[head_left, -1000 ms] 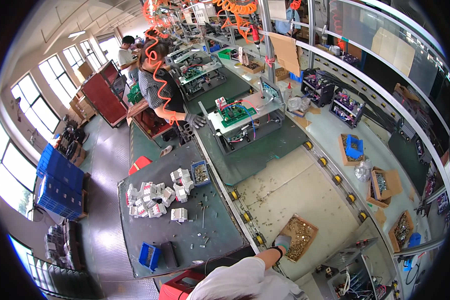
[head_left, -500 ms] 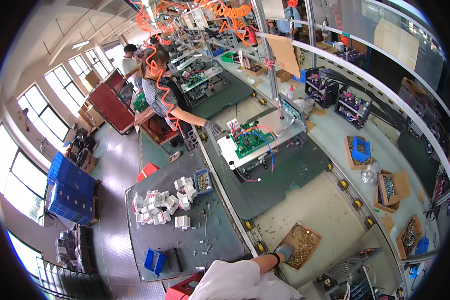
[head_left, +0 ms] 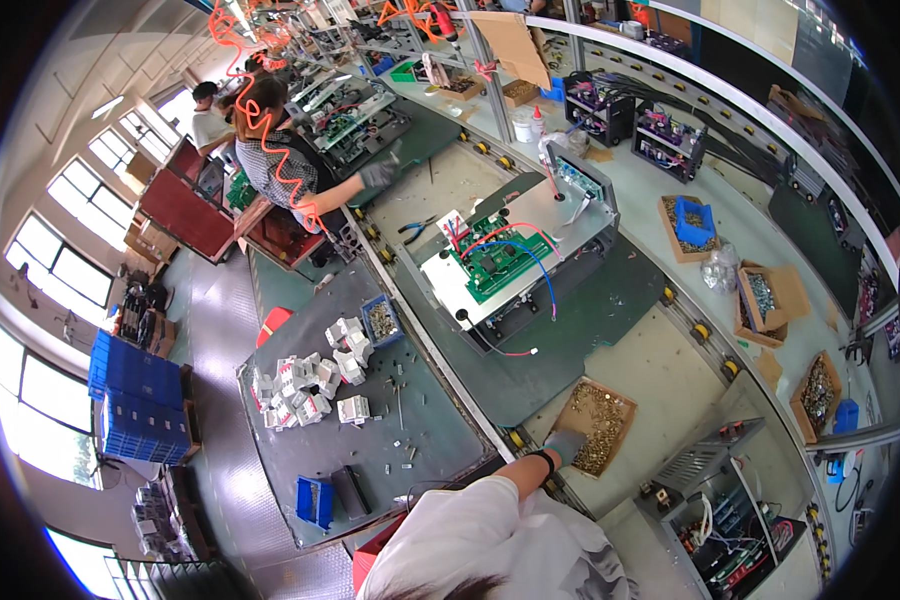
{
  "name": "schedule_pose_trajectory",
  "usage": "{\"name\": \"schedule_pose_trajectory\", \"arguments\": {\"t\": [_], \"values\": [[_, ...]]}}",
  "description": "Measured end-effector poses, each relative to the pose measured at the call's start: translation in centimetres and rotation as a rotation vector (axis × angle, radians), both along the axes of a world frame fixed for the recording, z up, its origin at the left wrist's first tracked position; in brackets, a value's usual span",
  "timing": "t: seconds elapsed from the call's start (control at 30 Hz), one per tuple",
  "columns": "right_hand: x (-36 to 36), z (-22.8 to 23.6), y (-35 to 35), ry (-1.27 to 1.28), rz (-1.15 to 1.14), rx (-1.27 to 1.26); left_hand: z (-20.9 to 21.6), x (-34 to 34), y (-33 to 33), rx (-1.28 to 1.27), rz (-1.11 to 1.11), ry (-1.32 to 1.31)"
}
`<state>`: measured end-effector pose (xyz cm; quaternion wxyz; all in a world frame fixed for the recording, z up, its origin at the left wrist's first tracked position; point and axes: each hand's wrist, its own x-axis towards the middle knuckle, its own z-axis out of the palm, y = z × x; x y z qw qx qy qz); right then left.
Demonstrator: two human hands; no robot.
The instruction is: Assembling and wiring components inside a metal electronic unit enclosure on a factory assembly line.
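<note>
My left hand [head_left: 566,446], in a grey glove with a black band at the wrist, reaches over the left rim of a shallow cardboard box [head_left: 625,410]. Small brass-coloured screws or similar fasteners [head_left: 598,435] fill much of the box. The fingers are at these pieces, but too small and partly hidden to show whether they grip any. My right hand is out of view. Farther up the line, a metal chassis [head_left: 440,275] carries a green circuit board [head_left: 505,262] with red and blue wires. An open chassis [head_left: 735,520] stands at lower right.
White block-shaped parts [head_left: 310,385], a blue bin [head_left: 315,502] and a bin of small hardware [head_left: 380,322] lie on the left table. Pliers [head_left: 417,230] rest beyond the chassis. A co-worker's gloved hand [head_left: 378,174] is near the conveyor. Hardware boxes [head_left: 818,395] stand at right.
The view has shifted, bringing more of the open chassis into sight. The co-worker's hand has drawn back from the chassis with the circuit board, and pliers now show. My left hand stays at the box.
</note>
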<state>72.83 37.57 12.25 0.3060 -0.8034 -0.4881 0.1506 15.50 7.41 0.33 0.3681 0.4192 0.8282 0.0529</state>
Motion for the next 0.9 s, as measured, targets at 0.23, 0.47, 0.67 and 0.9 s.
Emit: {"name": "schedule_pose_trajectory", "arguments": {"t": [0.23, 0.47, 0.67, 0.9], "values": [[8.3, -9.5, -0.3, 0.25, 0.118, 0.12, 0.2, 0.3, -0.2, 0.025, 0.034, 0.043], [-0.9, -2.4, -6.6, 0.218, 0.136, 0.109, -3.3, 0.8, -2.1, 0.278, -0.234, 0.32], [-3.8, 2.1, -8.1, -0.369, 0.124, -0.044, -1.2, 0.1, -0.3, 0.112, 0.096, -0.132], [-3.2, 3.0, -8.8, -0.421, 0.108, -0.133, 0.3, -0.2, 0.2, 0.263, 0.148, -0.117]]}}
